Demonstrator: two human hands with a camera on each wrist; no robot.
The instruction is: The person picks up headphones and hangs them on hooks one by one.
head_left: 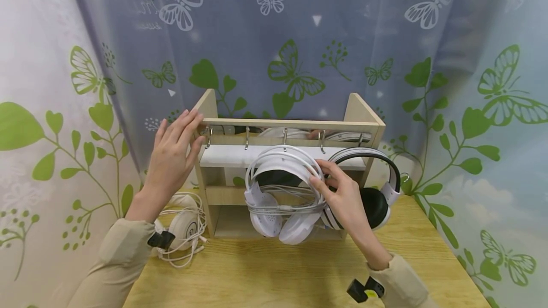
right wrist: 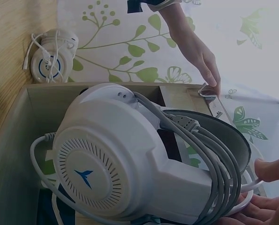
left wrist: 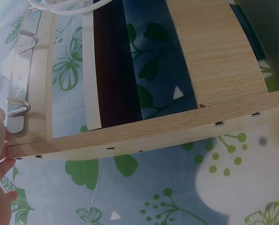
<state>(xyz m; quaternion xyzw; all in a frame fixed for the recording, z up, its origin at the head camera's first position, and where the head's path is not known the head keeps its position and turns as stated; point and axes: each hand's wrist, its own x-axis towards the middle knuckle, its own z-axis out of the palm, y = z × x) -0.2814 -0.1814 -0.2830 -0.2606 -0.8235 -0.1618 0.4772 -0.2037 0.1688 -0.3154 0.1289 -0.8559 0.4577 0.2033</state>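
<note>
1. Left hand [head_left: 173, 156]: positioned at the upper left corner of the wooden rack [head_left: 364, 110]. Fingers are extended and close together, thumb slightly apart; they rest on the corner and grip nothing.
2. Right hand [head_left: 342, 194]: thumb and fingers pinch the right side of the headband of the white headset [head_left: 265, 215].
3. White headset: located at the front middle of the rack, ear cups downward, headband just below the middle of five metal hooks [head_left: 247, 138]. Whether the band is seated on the hook cannot be told.
4. Cable [head_left: 282, 209]: grey, wound in several turns around the white headset — across both sides and the opening between.
5. Black-and-white headset [head_left: 376, 207]: at the right end of the rack, beside the right hand and partly behind it.
6. Corded headphones [head_left: 184, 226]: white, resting on the wood-grain table [head_left: 274, 274] beside the rack's left panel, under loose cord loops.
</note>
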